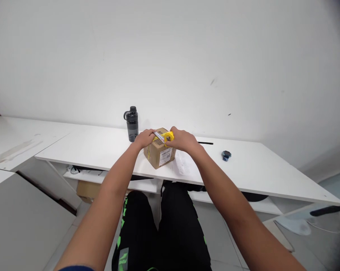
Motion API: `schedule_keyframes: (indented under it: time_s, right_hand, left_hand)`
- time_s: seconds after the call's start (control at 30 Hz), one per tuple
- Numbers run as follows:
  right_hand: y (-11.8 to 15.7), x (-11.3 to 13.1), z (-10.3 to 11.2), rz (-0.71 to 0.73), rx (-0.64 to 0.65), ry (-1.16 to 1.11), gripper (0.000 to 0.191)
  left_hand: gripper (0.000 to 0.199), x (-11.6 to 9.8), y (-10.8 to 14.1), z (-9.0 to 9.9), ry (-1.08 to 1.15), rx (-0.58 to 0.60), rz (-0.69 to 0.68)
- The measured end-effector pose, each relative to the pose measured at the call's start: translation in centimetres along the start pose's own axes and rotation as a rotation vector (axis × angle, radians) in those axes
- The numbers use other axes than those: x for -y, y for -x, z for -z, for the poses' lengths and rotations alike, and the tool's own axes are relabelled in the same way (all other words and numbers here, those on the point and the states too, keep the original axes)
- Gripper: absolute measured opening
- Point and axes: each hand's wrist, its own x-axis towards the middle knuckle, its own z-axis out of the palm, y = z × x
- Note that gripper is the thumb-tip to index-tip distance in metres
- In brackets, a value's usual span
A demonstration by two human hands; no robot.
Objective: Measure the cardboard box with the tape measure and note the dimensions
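Our right hand [184, 140] is closed around the yellow tape measure [169, 134] atop the cardboard box [153, 157]; our left hand [143, 138] touches its blade [159, 137], whether pinching we cannot tell. Beneath the box, a white table [102, 145]; behind-left, a bottle [132, 124]; behind, a wall [170, 64].

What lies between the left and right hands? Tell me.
The tape, stretched over the box between right hand and left hand, in the head view.

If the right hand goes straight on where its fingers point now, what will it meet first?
Beyond the yellow tape measure it holds, the right hand would probably meet the left hand, across the cardboard box; depth is unclear.
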Motion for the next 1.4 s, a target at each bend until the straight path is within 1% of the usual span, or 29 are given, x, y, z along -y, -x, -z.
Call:
schedule_keyframes:
  time_s: [0.17,0.4,0.53,0.63,0.73,0.87,1.03,1.13,1.4]
  right_hand:
    - [-0.4,0.1,0.3,0.01,0.011,0.025,0.036]
    - [-2.5,0.3,1.1,0.059,0.088,0.103,0.044]
    - [-4.1,1.1,1.9,0.05,0.184,0.144,0.047]
    - [-5.7,2.0,2.2,0.03,0.278,0.159,0.042]
    - [-7.4,2.8,2.1,0.044,0.324,0.183,0.036]
    - [-8.8,3.9,1.8,0.05,0.379,0.191,0.035]
    - [-9.4,4.6,1.2,0.074,0.353,0.249,0.034]
    - [-9.6,4.5,0.9,0.081,0.336,0.253,0.033]
    - [-9.8,4.0,0.7,0.104,0.303,0.239,0.033]
  left_hand:
    - [0.047,-0.1,0.0,0.0,-0.021,0.0,0.006]
    - [0.047,-0.7,0.4,0.3,-0.018,0.004,0.014]
    - [0.047,-0.9,0.6,0.3,-0.011,0.01,0.032]
    - [0.046,-1.0,0.6,0.3,-0.017,0.011,0.046]
    - [0.045,-1.1,0.6,0.4,-0.025,0.02,0.036]
    - [0.041,-1.2,0.8,0.6,-0.041,0.027,0.029]
    - [0.039,-1.4,1.0,0.6,-0.057,0.027,0.032]
    - [0.041,-1.5,1.0,0.6,-0.058,0.026,0.025]
    - [0.036,-1.3,0.9,0.4,-0.046,0.012,0.031]
